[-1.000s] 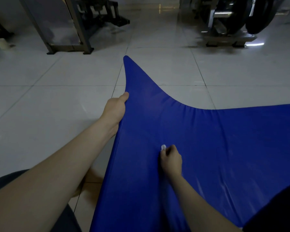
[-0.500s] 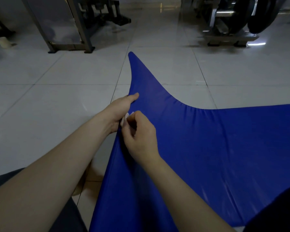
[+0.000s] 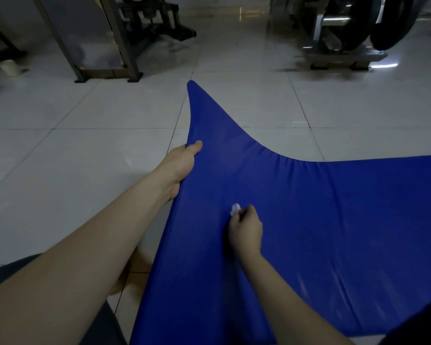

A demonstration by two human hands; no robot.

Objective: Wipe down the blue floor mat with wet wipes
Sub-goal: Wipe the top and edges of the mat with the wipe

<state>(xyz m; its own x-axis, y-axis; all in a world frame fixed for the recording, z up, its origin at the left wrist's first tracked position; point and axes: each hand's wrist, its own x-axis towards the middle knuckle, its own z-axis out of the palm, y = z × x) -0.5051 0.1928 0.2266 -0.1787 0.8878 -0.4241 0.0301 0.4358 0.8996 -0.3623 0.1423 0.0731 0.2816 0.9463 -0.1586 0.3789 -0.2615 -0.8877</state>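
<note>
The right hand (image 3: 246, 232) is curled into a loose fist on the mat, pinching a small white wad of wet wipe (image 3: 235, 209) at its far end. Only a little of the wipe shows past the fingers. The hand is slightly blurred, and its knuckles sit on or just over the blue surface; which of the two cannot be told.

To the left and farther away, the left hand (image 3: 182, 163) grips the mat's left edge. Its thumb lies flat on top of the blue cover, and the fingers are hidden beneath the edge. Both forearms are bare and reach in from the near side.

The blue floor mat (image 3: 334, 232) fills the near right of the scene. Its left edge is lifted where the hand holds it, and its far left corner rises to a narrow point above the floor. The far edge curves down from that point and runs level toward the right. Faint pale streaks show on the cover at the near right.

Under the mat lies a pale tiled floor (image 3: 60, 158) with dark grout lines. A dark trouser leg (image 3: 102, 327) shows at the near left, below the left arm.

At the far left stands a metal frame (image 3: 125, 46) on flat feet, with a small pale cup (image 3: 9, 67) on the floor left of it. At the far right sits a machine (image 3: 334, 33) with black tyres hanging on it.
</note>
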